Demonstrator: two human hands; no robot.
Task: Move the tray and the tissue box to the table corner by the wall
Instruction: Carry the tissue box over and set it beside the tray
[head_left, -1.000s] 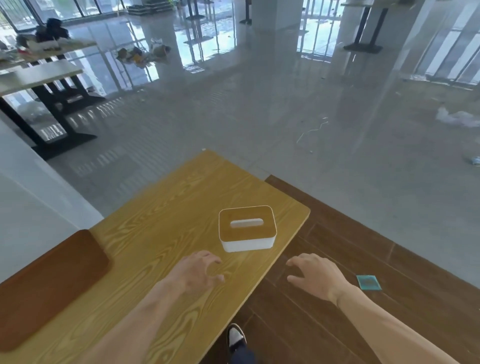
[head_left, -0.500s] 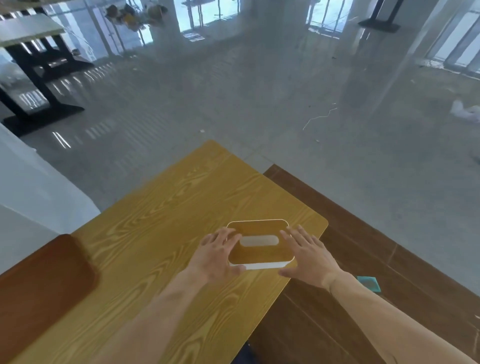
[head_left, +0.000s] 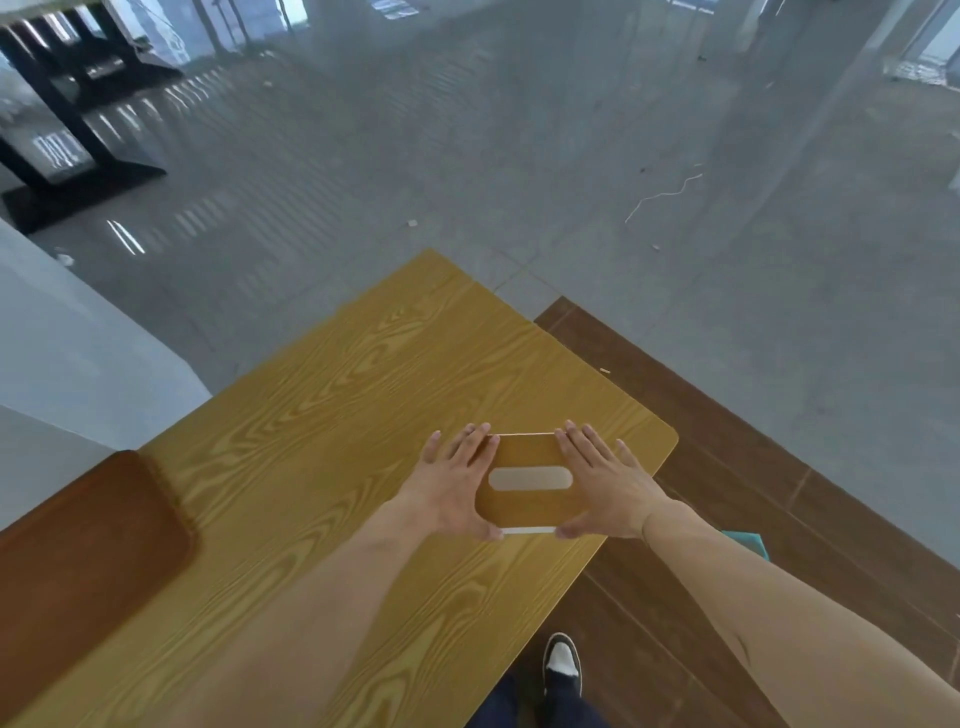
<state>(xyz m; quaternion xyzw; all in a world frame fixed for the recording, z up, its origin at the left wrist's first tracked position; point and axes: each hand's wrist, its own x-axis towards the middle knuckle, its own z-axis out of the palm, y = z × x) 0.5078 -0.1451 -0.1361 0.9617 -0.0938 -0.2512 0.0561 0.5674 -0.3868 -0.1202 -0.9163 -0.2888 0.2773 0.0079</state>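
At frame centre, the left hand (head_left: 453, 486) and right hand (head_left: 605, 486) clasp the 2 short sides of the tissue box (head_left: 527, 506) on the table (head_left: 332, 447). The tray (head_left: 78, 566) lies at lower left.

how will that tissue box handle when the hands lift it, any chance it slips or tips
The tissue box looks rigid, with a flat wood-toned lid and white walls, so it probably won't flex. The left hand and right hand press its opposite short sides; smooth walls might slip under a light squeeze. Low and wide, it seems unlikely to tip.
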